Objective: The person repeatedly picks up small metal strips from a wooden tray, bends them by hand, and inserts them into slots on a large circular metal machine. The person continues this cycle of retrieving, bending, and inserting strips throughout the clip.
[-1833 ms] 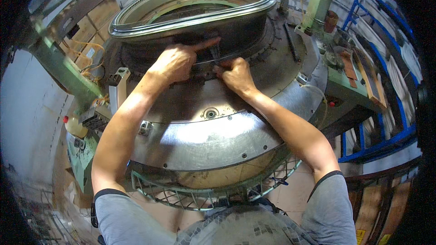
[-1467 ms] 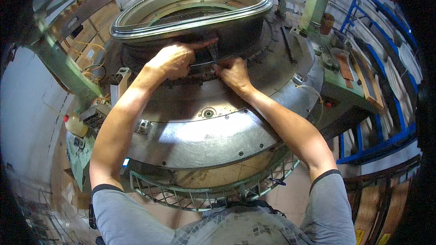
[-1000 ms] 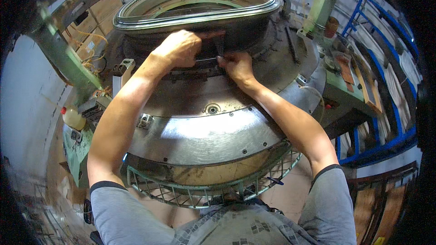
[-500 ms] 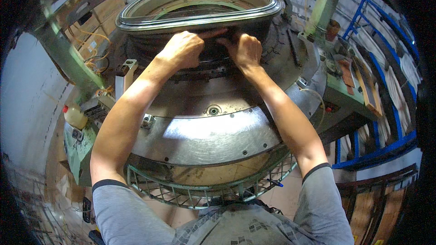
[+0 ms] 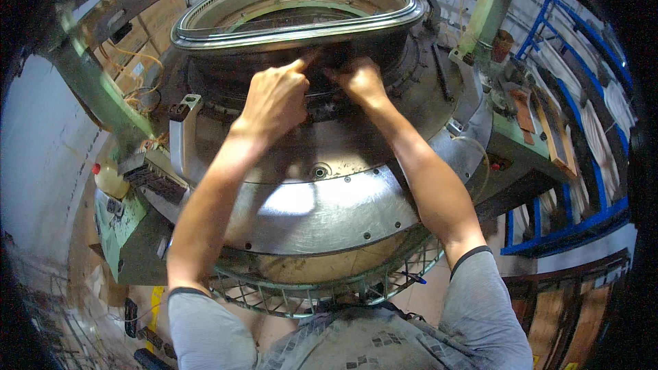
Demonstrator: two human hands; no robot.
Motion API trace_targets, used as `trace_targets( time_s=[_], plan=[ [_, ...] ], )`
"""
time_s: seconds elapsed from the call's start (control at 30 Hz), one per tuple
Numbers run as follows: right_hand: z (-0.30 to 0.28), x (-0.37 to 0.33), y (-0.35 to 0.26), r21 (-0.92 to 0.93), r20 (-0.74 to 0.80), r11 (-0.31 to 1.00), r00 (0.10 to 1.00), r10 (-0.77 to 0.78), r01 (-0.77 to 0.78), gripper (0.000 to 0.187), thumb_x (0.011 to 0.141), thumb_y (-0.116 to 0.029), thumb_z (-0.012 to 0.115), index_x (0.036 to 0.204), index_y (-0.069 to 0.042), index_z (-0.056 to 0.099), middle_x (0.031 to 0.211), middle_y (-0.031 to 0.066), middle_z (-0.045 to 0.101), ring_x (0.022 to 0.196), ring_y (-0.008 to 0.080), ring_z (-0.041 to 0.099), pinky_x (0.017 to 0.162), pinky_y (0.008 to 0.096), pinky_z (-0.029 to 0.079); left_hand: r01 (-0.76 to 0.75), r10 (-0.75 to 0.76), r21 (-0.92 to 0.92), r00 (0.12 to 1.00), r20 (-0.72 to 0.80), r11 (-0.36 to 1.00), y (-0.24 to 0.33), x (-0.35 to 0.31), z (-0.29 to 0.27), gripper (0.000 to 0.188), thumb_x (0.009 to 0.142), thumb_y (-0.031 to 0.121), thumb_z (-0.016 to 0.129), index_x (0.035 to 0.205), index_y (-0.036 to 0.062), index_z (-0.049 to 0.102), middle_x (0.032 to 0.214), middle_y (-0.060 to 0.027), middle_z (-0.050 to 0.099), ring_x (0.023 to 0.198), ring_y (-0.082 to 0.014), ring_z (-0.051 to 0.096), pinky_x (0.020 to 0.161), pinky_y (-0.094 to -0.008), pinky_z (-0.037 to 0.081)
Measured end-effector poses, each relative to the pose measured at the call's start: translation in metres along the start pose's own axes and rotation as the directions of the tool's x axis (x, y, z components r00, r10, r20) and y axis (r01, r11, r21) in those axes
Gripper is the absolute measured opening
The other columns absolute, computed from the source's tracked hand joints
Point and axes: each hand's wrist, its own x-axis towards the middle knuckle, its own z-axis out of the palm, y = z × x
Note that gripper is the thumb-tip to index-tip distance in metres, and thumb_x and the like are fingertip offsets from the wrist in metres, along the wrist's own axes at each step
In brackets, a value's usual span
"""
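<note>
A large metal ring (image 5: 296, 39) with a flat front edge sits atop a dark round cylinder (image 5: 226, 72) on the machine. Below the ring's front edge, my left hand (image 5: 277, 96) reaches to the dark wall, its index finger stretched forward and the other fingers curled. Close by on the right is my right hand (image 5: 362, 82), its fingers bent in toward the wall and a fingertip pointing left. Whatever lies between the fingers of either hand is hidden in the shadow. Under my forearms spreads a shiny curved metal plate (image 5: 322, 212) with bolts along it.
Green uprights (image 5: 110, 96) flank the machine. A white bottle with a red cap (image 5: 110, 181) stands at left, and a silver bracket (image 5: 181, 133) rises beside my left forearm. At right is a blue rack (image 5: 576, 240) with pale material. A green railing (image 5: 329, 294) curves before my body.
My left hand has dropped lower and nearer to me, with its elbow drawn inward. My right hand has shifted slightly left and down. The view has moved a little.
</note>
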Motion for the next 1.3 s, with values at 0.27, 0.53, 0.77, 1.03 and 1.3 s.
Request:
trace_targets(
  time_s=[0.27,0.53,0.77,1.03,1.3],
  plan=[
    [0.0,0.006,-0.004,0.681,0.314,0.635,0.929,0.196,-0.365,0.021,0.099,-0.007,0.057,0.117,0.001,0.065,0.11,0.0129,0.072,0.08,0.0143,0.063,0.062,0.0237,0.048,0.182,-0.227,-0.241,0.959,-0.17,0.953,0.003,-0.034,0.016,0.017,0.076,0.015,0.078,0.078,0.0008,0.068,0.083,-0.0186,0.064,0.074,-0.039,0.065,0.066,-0.0473,0.051],
    [-0.011,0.003,-0.014,0.549,0.224,0.719,0.904,0.365,-0.426,0.022,0.098,-0.009,0.06,0.115,0.003,0.067,0.106,0.0148,0.073,0.077,0.016,0.064,0.061,0.0271,0.049,0.175,-0.231,-0.287,0.958,-0.172,0.942,-0.002,-0.034,0.032,0.022,0.074,0.016,0.081,0.071,-0.0008,0.067,0.076,-0.0231,0.065,0.072,-0.0403,0.065,0.065,-0.0473,0.05],
    [-0.017,0.014,0.003,0.607,0.236,0.769,0.969,0.067,-0.201,0.023,0.098,-0.009,0.062,0.117,0.002,0.067,0.106,0.0153,0.073,0.074,0.0168,0.064,0.068,0.0273,0.054,0.18,-0.241,-0.344,0.96,-0.145,0.922,0.001,-0.034,0.033,0.021,0.074,0.016,0.081,0.075,-0.0017,0.07,0.076,-0.0244,0.066,0.071,-0.0409,0.066,0.064,-0.047,0.051],
    [-0.018,0.017,0.019,-0.526,-0.118,0.848,0.981,-0.156,0.072,0.041,0.078,-0.042,0.084,0.081,-0.002,0.076,0.082,0.0165,0.074,0.081,0.0245,0.073,0.072,0.0382,0.057,0.209,-0.26,-0.309,0.957,-0.131,0.928,-0.006,-0.035,0.037,0.02,0.075,0.016,0.082,0.076,-0.0019,0.072,0.075,-0.0244,0.067,0.07,-0.0391,0.068,0.065,-0.0447,0.052],
    [-0.024,0.009,0.04,-0.839,-0.032,0.544,0.999,-0.031,-0.01,0.044,0.074,-0.048,0.083,0.087,-0.006,0.076,0.095,0.0192,0.072,0.092,0.0384,0.069,0.078,0.0462,0.056,0.289,-0.343,-0.377,0.936,-0.083,0.88,-0.01,-0.037,0.04,0.019,0.075,0.016,0.08,0.082,-0.0013,0.075,0.084,-0.0239,0.07,0.079,-0.0383,0.071,0.073,-0.0443,0.055]
  ],
)
